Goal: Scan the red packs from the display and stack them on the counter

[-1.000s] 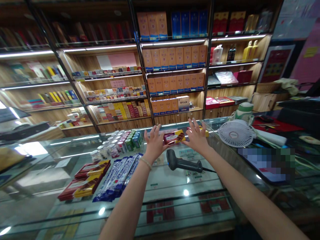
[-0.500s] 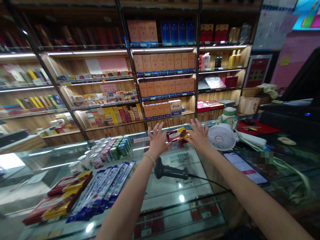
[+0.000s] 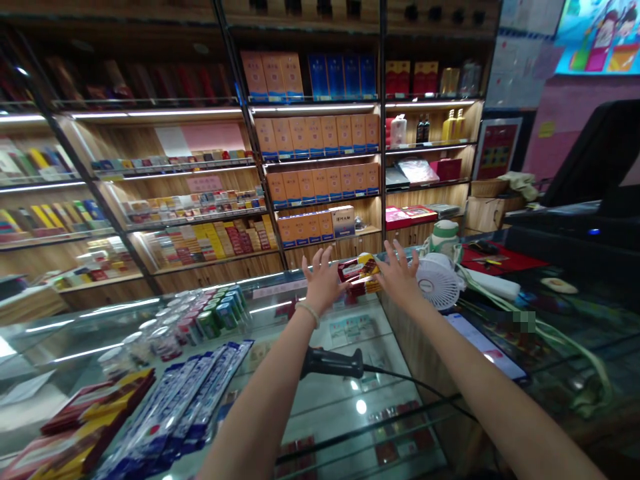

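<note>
My left hand and my right hand are stretched forward over a glass counter. Between them is a flat red and yellow packet, which looks like a chocolate bar. They seem to grip its two ends with thumb and forefinger, the other fingers raised and spread. Below it lies another red and yellow shape; whether that is a second packet or a reflection is unclear. A black barcode scanner lies on the glass below my hands, partly behind my left forearm.
Blue sachets, more red and yellow packets and small tubs and cans stand at left. To the right are a white fan, a phone, a green-lidded bottle and a black monitor. Stocked shelves rise behind.
The view has shifted, so the counter goods appear lower and further left. Both hands keep their place around the packet, which has barely changed its angle.
</note>
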Tool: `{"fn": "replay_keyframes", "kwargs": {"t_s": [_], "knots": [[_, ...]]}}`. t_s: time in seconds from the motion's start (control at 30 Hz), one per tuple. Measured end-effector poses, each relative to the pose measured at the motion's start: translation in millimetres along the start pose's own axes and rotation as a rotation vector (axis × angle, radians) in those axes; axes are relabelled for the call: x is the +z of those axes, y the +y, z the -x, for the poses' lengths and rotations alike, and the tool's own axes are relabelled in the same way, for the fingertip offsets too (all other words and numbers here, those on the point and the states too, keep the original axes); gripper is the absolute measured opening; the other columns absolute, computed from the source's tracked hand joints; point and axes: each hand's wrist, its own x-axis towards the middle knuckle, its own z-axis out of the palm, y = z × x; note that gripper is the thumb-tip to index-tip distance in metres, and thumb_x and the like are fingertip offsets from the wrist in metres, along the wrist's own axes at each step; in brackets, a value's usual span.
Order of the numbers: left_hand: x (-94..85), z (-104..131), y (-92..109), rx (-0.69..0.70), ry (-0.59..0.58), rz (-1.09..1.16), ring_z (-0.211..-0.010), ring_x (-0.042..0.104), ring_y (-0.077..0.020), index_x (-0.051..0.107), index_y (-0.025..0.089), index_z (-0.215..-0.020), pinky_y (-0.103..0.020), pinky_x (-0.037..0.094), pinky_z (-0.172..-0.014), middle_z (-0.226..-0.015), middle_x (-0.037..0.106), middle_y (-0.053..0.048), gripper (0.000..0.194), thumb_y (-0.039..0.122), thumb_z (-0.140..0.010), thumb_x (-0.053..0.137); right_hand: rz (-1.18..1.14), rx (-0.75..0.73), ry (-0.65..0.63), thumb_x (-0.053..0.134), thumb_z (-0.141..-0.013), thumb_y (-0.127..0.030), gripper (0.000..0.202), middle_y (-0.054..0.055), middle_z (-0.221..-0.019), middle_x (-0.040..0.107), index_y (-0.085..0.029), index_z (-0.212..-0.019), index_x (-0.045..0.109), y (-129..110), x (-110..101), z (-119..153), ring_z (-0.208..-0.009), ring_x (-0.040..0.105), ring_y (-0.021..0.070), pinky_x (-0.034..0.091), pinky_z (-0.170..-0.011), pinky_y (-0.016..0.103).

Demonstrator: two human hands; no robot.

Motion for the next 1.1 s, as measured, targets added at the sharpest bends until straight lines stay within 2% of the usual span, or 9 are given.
{"fn": "replay_keyframes", "kwargs": {"t_s": [0.2,0.37,0.63,0.87,1.1], "knots": [[22.7,-18,-5,0.007,-0.055,-0.001,-0.154,0.026,-0.0366,0.07,0.028,-0.122,-0.072,0.009,-0.124,-0.167,0.034,-0.009,0.05,0.055,-0.08,0.077,0.024,0.012,-0.008,0.066,-0.09,-0.025,0.026,0.016,-0.164,0.038,-0.019,-0.115,0.072,2,18,0,-0.154,0.025,0.0354,0.004,-0.121,0.07],[39.0,-24,-4,0.038,-0.126,-0.013,-0.154,0.025,-0.0372,0.071,0.029,-0.119,-0.073,0.008,-0.124,-0.167,0.035,-0.007,0.048,0.059,-0.081,0.074,0.031,0.007,-0.022,0.062,-0.091,-0.023,0.029,0.015,-0.163,0.04,-0.02,-0.118,0.072,6,31,7,-0.154,0.026,0.0342,0.003,-0.122,0.07],[49.4,-31,-2,0.037,-0.202,0.02,-0.154,0.024,-0.0381,0.071,0.031,-0.119,-0.072,0.008,-0.123,-0.168,0.033,-0.006,0.047,0.061,-0.083,0.071,0.049,0.015,-0.052,0.06,-0.091,-0.021,0.03,0.014,-0.165,0.037,-0.019,-0.118,0.072,9,36,10,-0.154,0.025,0.0346,0.001,-0.122,0.07],[63.0,-37,-4,0.042,-0.241,0.015,-0.154,0.021,-0.0399,0.072,0.032,-0.119,-0.072,0.006,-0.123,-0.169,0.031,-0.004,0.045,0.06,-0.084,0.069,0.11,-0.009,-0.137,0.069,-0.085,-0.023,0.042,0.014,-0.17,0.024,-0.018,-0.127,0.068,12,43,14,-0.156,0.019,0.0354,0.001,-0.123,0.069],[70.3,-42,-2,0.034,-0.29,0.024,-0.155,0.02,-0.0382,0.073,0.031,-0.116,-0.072,0.005,-0.123,-0.17,0.029,-0.004,0.046,0.063,-0.084,0.067,0.113,-0.056,-0.169,0.074,-0.083,-0.028,0.038,0.013,-0.171,0.024,-0.02,-0.12,0.07,14,48,16,-0.157,0.016,0.0354,-0.002,-0.123,0.07]]}}
